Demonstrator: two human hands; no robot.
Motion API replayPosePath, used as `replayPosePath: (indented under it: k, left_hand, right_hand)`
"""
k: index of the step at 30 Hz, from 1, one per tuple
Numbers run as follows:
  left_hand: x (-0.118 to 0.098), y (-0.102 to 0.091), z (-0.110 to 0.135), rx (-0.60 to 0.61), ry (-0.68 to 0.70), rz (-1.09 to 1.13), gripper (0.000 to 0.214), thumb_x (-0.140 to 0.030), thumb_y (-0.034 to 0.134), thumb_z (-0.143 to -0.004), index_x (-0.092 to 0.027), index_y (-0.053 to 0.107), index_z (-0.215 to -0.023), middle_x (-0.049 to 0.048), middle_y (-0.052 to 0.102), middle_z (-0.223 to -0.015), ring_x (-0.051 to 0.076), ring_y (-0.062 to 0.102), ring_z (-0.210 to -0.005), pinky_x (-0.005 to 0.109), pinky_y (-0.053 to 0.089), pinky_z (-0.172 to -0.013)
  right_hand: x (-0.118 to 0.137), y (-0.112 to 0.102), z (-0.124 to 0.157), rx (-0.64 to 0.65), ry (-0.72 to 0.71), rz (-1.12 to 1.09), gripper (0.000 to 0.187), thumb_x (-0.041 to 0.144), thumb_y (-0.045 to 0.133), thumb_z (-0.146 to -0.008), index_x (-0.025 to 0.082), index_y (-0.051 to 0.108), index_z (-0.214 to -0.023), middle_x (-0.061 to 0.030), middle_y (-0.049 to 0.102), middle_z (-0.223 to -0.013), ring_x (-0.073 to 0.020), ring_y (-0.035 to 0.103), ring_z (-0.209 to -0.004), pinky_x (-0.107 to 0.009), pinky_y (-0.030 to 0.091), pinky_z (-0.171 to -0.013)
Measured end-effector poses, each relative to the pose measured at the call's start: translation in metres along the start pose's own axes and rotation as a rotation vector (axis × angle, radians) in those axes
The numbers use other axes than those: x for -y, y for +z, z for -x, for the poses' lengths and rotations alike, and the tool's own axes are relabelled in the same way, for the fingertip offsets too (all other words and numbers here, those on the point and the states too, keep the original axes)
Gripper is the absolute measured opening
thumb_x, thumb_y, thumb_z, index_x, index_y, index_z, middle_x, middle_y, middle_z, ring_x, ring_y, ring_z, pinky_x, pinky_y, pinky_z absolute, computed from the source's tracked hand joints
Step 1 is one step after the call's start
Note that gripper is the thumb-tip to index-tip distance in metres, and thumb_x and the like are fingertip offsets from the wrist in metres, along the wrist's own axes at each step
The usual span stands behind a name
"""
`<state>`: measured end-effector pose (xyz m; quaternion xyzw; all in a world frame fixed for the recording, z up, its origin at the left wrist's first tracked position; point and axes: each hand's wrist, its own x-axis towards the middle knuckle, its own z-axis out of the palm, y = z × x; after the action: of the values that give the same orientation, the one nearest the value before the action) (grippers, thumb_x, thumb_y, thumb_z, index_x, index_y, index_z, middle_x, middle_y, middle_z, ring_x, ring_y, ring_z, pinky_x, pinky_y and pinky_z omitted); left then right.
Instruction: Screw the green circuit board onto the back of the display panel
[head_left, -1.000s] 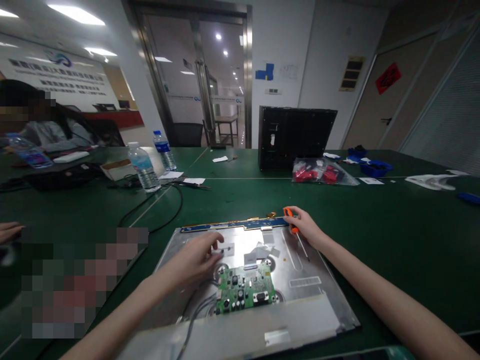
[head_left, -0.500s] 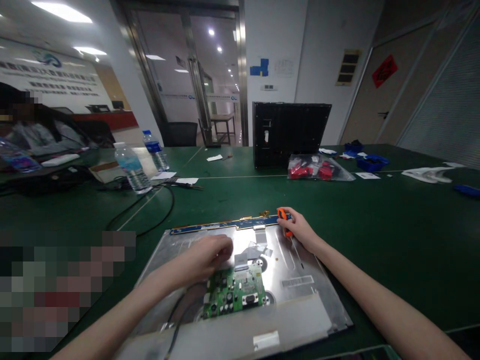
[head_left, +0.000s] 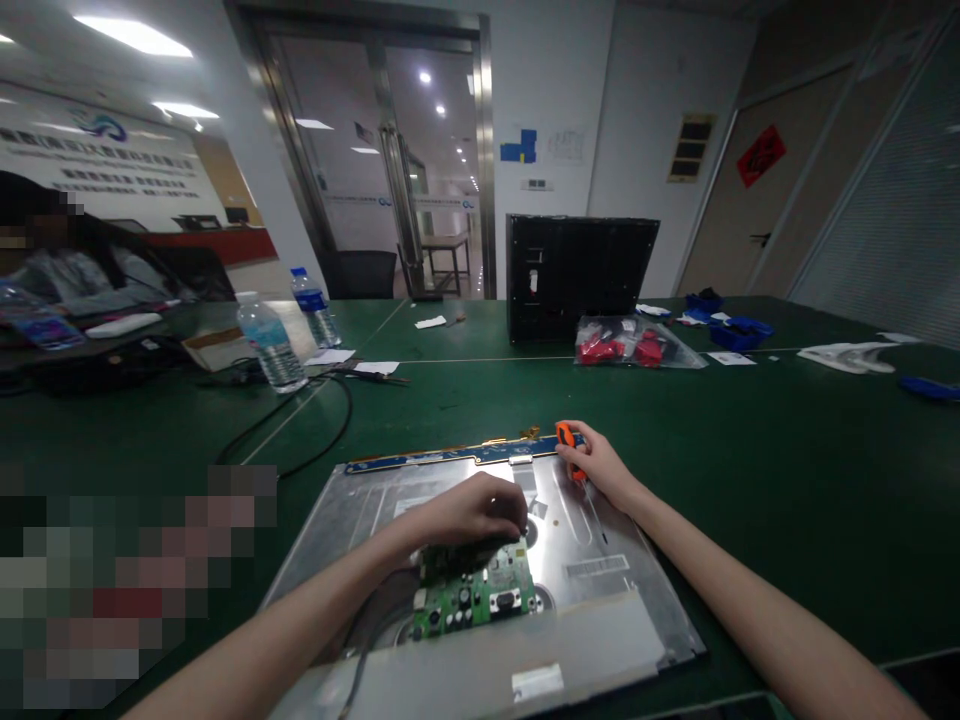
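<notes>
Green circuit board (head_left: 480, 590) sits flat on the metal panel (head_left: 559, 545), right in front of the person, its longer side seeming to run left to right. I'd call the left hand (head_left: 487, 508) much the nearer: it is over the board's far edge, palm down, fingers curled in, with the fingertips out of my sight. Whether it pinches anything or touches the board, I can't tell. Beyond the board and off to its right, the right hand (head_left: 600, 465) is closed around an orange screwdriver (head_left: 577, 473), whose shaft slants back to the board's right without reaching it. A blue strip board (head_left: 450, 457) lies farther out than the green circuit board, along the panel's far edge; a pale strip (head_left: 592, 645) lies on its near side.
</notes>
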<state>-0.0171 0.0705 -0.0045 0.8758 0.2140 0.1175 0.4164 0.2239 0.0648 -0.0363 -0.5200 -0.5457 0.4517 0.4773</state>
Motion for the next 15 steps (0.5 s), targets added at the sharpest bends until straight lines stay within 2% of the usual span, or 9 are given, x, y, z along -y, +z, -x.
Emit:
replayPosePath:
  k: [7, 15]
  left_hand:
    - [0.005, 0.0021, 0.0001, -0.028, -0.033, 0.057, 0.018, -0.033, 0.076, -0.08, -0.016, 0.073, -0.083, 0.0023, 0.072, -0.081, 0.017, 0.064, -0.075, 0.025, 0.047, -0.071]
    - [0.0112, 0.0024, -0.0017, -0.006, 0.062, 0.05, 0.029, -0.046, 0.074, -0.081, -0.018, 0.078, -0.079, 0.0049, 0.071, -0.077, 0.018, 0.064, -0.074, 0.026, 0.047, -0.072]
  right_hand:
    - [0.0017, 0.0002, 0.0014, 0.003, -0.008, 0.012, 0.051, 0.043, 0.067, -0.072, 0.017, 0.055, -0.114, 0.0116, 0.049, -0.045, -0.0088, 0.045, -0.036, -0.018, 0.033, -0.038]
    - [0.0065, 0.0048, 0.0032, -0.004, -0.016, -0.002, 0.053, 0.047, 0.067, -0.071, 0.017, 0.055, -0.113, 0.012, 0.047, -0.045, -0.0087, 0.043, -0.035, -0.018, 0.032, -0.037]
